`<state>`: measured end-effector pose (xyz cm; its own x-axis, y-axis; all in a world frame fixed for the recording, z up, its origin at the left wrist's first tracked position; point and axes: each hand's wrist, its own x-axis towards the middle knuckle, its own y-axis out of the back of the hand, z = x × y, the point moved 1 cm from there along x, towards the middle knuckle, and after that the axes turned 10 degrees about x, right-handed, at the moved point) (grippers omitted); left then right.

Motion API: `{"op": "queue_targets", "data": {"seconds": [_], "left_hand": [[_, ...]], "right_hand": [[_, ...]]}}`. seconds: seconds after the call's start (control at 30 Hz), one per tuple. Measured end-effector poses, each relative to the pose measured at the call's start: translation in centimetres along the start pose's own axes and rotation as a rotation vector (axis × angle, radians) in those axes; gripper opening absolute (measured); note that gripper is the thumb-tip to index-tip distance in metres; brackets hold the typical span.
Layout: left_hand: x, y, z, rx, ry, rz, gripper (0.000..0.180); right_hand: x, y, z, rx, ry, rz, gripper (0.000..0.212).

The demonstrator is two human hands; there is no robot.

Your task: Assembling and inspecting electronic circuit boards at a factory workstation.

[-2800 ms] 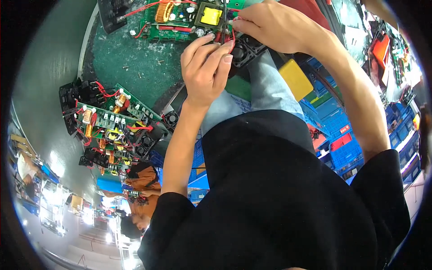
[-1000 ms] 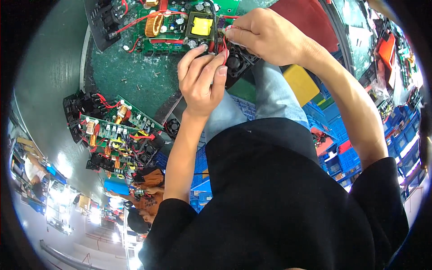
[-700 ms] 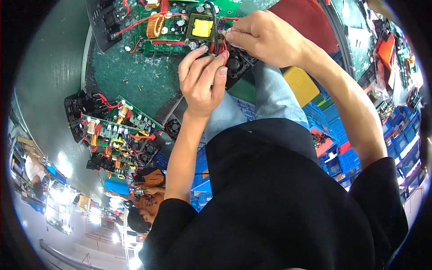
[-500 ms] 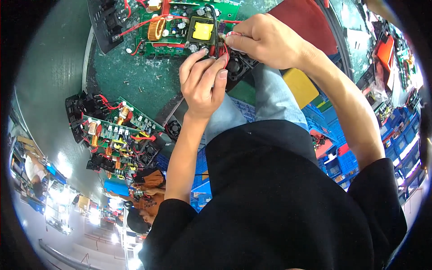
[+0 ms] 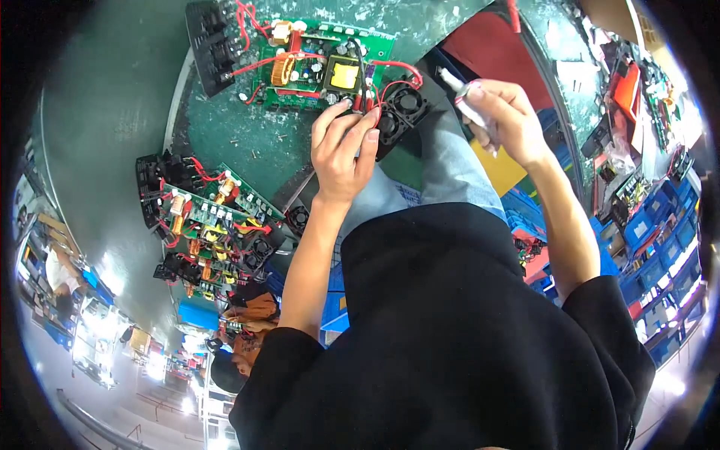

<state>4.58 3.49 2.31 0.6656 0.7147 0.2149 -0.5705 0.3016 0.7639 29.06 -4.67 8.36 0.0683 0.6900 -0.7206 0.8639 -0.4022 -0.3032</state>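
Worn green work surface, white-scuffed, bright workshop lights beyond. Green rectangular circuit board with copper coil and yellow-topped transformer lies on it; two square black plastic fans by its near right corner. Left hand: fingertips at thin red wires by board's near edge; cannot tell whether gripping. Right hand: well apart from left, clamped around white squeeze tube

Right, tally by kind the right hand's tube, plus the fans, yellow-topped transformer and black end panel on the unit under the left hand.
White tube: 1
Black fans: 2
Yellow-topped transformer: 1
Black end panel: 1
Total: 5
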Motion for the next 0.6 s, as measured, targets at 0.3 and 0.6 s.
{"op": "queue_targets", "data": {"seconds": [0.3, 0.6], "left_hand": [[0.9, 0.5, 2.3, 0.126, -0.003, -0.038, 0.022], [1.6, 1.1, 6.5, 0.254, 0.132, 0.006, 0.019]], "right_hand": [[-0.8, 3.2, -1.5, -0.247, 0.605, 0.483, 0.022], [0.0, 15.4, -4.5, -1.390, 0.897, 0.924, 0.018]]}}
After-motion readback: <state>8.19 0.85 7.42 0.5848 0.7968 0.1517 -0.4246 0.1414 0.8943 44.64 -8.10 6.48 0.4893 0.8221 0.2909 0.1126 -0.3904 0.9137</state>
